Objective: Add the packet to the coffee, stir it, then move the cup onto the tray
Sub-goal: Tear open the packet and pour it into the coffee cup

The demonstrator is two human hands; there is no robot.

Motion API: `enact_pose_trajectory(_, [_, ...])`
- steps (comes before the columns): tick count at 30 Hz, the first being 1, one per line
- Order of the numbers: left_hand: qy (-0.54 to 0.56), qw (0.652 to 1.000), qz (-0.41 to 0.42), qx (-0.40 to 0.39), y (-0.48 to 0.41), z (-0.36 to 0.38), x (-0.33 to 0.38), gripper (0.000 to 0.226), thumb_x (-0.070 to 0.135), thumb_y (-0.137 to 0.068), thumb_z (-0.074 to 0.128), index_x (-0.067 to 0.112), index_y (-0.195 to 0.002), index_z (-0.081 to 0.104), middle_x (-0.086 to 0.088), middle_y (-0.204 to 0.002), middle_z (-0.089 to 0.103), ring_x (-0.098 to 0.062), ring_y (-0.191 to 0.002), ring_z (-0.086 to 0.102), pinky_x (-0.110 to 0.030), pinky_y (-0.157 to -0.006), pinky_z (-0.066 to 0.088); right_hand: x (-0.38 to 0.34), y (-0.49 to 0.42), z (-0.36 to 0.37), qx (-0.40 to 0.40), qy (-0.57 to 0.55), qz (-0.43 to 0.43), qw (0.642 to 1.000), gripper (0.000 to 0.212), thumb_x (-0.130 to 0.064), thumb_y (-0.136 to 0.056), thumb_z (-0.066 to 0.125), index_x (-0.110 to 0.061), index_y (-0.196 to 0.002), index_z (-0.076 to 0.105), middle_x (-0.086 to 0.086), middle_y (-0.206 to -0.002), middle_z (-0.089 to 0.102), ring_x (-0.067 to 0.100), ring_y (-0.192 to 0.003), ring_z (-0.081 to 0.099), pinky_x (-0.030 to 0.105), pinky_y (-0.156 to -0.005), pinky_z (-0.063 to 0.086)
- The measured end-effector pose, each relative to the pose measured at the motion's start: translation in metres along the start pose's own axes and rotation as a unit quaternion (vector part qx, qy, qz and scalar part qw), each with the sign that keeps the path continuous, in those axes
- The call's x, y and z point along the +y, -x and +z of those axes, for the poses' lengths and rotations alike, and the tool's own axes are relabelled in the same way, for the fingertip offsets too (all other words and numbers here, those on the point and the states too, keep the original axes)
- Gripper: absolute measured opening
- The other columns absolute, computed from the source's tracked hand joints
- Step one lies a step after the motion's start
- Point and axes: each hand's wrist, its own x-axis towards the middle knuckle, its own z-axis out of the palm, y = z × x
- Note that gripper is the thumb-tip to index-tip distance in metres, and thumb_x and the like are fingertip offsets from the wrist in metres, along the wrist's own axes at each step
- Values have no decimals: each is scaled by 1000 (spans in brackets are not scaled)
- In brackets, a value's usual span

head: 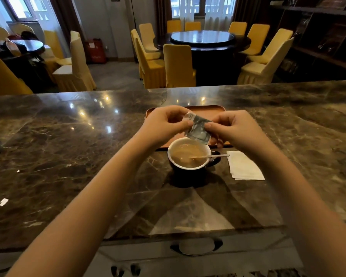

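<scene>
Packet (198,128) pinched between left hand (164,123) and right hand (235,127), fingers closed, held over cup (189,156) so contents would fall in; stirrer (210,156) left ready inside.

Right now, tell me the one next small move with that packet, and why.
Probably tip the packet so it empties into the cup. The left hand and right hand pinch it just above the coffee, the stirrer already rests inside, and the cup sits off the tray.

counter (68,148): glossy marble | packet (198,128): shiny foil | napkin (244,166): matt paper | stirrer (210,156): wood
</scene>
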Motion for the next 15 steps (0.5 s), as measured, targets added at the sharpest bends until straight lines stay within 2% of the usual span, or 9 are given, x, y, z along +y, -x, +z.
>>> enact_pose_trajectory(3, [-43, 999, 2, -15, -17, 3, -8, 9, 13, -82, 62, 15, -91, 64, 2, -77, 65, 0, -66, 59, -11, -59, 47, 10, -19, -5, -25, 49, -3, 998, 10, -15, -84, 61, -7, -79, 64, 3, -63, 64, 2, -47, 58, 13, -46, 49])
enact_pose_trajectory(6, [-85, 996, -7, -27, -28, 8, -19, 13, 13, -79, 66, 9, -91, 65, -14, -88, 67, -27, -83, 63, -36, -78, 55, 24, -33, -6, -44, 60, 1, 997, 11, -16, -85, 60, -8, -80, 64, 3, -63, 62, 0, -47, 56, 11, -45, 46])
enact_pose_trajectory(8, [-100, 994, -11, -33, -32, 11, -26, 15, 14, -78, 67, 7, -91, 65, -19, -89, 66, -33, -84, 61, -45, -81, 52, 34, -41, -4, -48, 55, -3, 997, 10, -16, -85, 60, -8, -80, 64, 1, -61, 61, -1, -46, 54, 9, -45, 44])
enact_pose_trajectory(10, [-112, 993, -7, -38, -35, 12, -34, 14, 17, -79, 67, 10, -91, 66, -15, -87, 68, -29, -81, 61, -40, -79, 52, 42, -47, -2, -60, 71, -18, 996, 9, -14, -85, 60, -9, -79, 64, -2, -61, 60, -4, -46, 53, 7, -46, 41])
enact_pose_trajectory(13, [-116, 993, 3, -39, -39, 9, -45, 13, 22, -81, 64, 18, -93, 69, -1, -85, 70, -12, -75, 62, -20, -69, 51, 50, -56, 0, -81, 112, -41, 990, 8, -16, -84, 62, -18, -76, 63, -5, -63, 60, -5, -50, 54, 6, -48, 42])
enact_pose_trajectory(15, [-131, 990, 0, -42, -41, 7, -49, 13, 22, -80, 65, 18, -92, 70, -1, -83, 70, -13, -73, 61, -22, -67, 50, 53, -61, 2, -79, 124, -54, 988, 9, -17, -84, 62, -21, -75, 63, -5, -65, 61, -4, -53, 55, 7, -51, 44])
